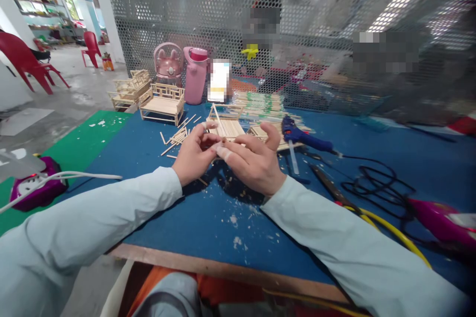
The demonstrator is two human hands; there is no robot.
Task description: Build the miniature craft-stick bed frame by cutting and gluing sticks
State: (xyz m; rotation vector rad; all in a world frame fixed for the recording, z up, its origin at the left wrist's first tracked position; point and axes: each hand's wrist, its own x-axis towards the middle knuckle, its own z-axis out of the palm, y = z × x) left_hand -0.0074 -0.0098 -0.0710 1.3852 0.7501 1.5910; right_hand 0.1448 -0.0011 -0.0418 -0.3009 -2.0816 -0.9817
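My left hand (pixel 195 152) and my right hand (pixel 256 158) meet over the blue tabletop, fingertips pinched together; whatever they may hold between them is too small to make out. Just behind the fingers stands a partly built wooden stick piece (pixel 228 128), with one stick slanting up from it. Loose short sticks (pixel 178 137) lie left of my left hand. To the right of my right hand rests a blue glue gun (pixel 305 137), its cable trailing right.
Small wooden stick benches (pixel 162 102), a pink bottle (pixel 195 77) and bundled sticks (pixel 260 104) stand at the back before a mesh screen (pixel 223 10). Yellow-handled pliers (pixel 329 185), black cable and a purple power strip (pixel 442 218) are right; another purple socket block (pixel 37 185) is left.
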